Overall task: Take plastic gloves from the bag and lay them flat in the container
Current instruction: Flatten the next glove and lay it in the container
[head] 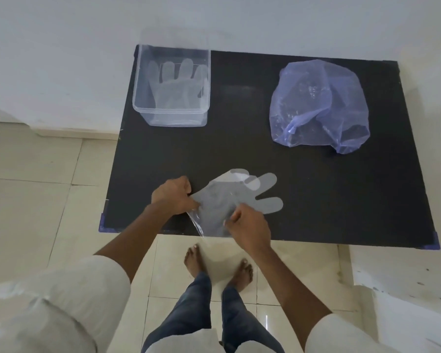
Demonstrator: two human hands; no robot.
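Both hands pinch one clear plastic glove (236, 200) at its cuff: left hand (172, 197), right hand (248, 229). Smoothing under way; transfer to clear container (143, 98), laid flat, comes next

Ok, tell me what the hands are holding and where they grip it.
Both hands hold one clear plastic glove at its cuff end: the left hand pinches the left edge, the right hand the near edge. Its finger end lies on the table.

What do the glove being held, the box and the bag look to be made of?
Glove: thin, filmy, cloudy plastic; the dark table shows through it. Box: seemingly rigid clear plastic, glossy, with a glove visible through its walls. Bag: thin bluish translucent plastic film, crinkled and shiny.
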